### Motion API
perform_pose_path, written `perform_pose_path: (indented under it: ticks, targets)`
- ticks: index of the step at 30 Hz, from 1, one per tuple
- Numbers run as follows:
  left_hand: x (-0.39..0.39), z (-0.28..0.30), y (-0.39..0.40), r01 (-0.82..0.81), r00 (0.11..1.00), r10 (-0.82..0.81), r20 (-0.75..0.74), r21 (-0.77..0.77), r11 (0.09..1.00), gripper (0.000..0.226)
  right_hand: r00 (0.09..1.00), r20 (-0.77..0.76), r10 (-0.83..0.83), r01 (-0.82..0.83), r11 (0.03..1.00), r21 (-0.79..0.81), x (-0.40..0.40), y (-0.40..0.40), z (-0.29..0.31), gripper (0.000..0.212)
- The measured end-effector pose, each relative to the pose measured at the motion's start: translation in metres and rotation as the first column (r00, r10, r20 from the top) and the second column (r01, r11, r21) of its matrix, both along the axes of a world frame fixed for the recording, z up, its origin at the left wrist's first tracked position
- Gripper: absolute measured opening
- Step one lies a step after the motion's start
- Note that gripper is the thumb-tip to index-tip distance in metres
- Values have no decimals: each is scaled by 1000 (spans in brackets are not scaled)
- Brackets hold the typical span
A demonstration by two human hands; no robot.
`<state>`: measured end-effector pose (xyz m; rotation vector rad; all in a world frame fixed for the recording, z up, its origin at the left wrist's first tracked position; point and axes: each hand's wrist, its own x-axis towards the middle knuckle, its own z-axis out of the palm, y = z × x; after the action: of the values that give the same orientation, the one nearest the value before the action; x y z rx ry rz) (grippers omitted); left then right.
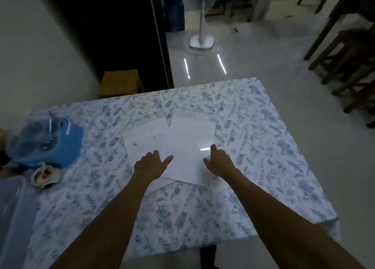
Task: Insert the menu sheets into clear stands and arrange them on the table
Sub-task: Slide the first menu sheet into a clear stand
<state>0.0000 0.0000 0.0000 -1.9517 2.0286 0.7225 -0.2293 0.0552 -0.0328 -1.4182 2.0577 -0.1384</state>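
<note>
Two white menu sheets lie overlapping in the middle of the table (263,139), which has a blue floral cloth. The left sheet (144,141) shows faint pink marks. The right one (190,139) looks glossy and reflects a strip of light; it may sit in a flat clear stand, but I cannot tell. My left hand (151,163) rests palm down on the sheets with fingers spread. My right hand (219,161) presses the right sheet's near right edge, fingers apart. Neither hand grips anything.
A blue bag (60,145) with clear plastic items on it sits at the table's left. A small white cloth bundle (45,175) lies in front of it, and a translucent box (12,214) at the near left. Beyond the table are a fan base (202,41), a wooden stool (119,84) and dark chairs (349,61).
</note>
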Motion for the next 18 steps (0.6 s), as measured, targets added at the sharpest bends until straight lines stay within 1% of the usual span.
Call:
perform_pose_path:
  ticks: [2, 4, 7, 10, 13, 14, 16, 18]
  targets:
    - [-12, -13, -7, -44, 999, 45, -28, 27, 999, 89, 997, 32, -64, 63, 998, 24, -9, -4, -9, 62]
    - [-22, -27, -11, -62, 996, 64, -55, 45, 997, 88, 996, 34, -88, 87, 996, 27, -14, -6, -18, 61]
    - [-40, -39, -13, -70, 996, 72, -55, 37, 997, 84, 990, 39, -133, 134, 991, -5, -14, -12, -26, 54]
    - [-47, -41, -13, -122, 990, 122, -64, 14, 992, 74, 968, 114, -222, 228, 973, -40, -4, -16, -30, 45]
    - [-42, -40, -11, -220, 964, 221, -150, 22, 975, 68, 899, 232, -371, 388, 921, -30, 2, -12, -31, 45]
    - [-39, -40, -9, -263, 947, 263, -186, 22, 965, 66, 871, 271, -410, 431, 902, -21, 1, -9, -31, 41]
    - [-31, -38, -2, -332, 913, 324, -247, 9, 943, 62, 822, 339, -457, 481, 877, 17, -3, -4, -29, 33]
    - [-26, -35, 11, -343, 899, 326, -291, -7, 939, 60, 787, 374, -491, 510, 858, 55, -8, 4, -27, 33]
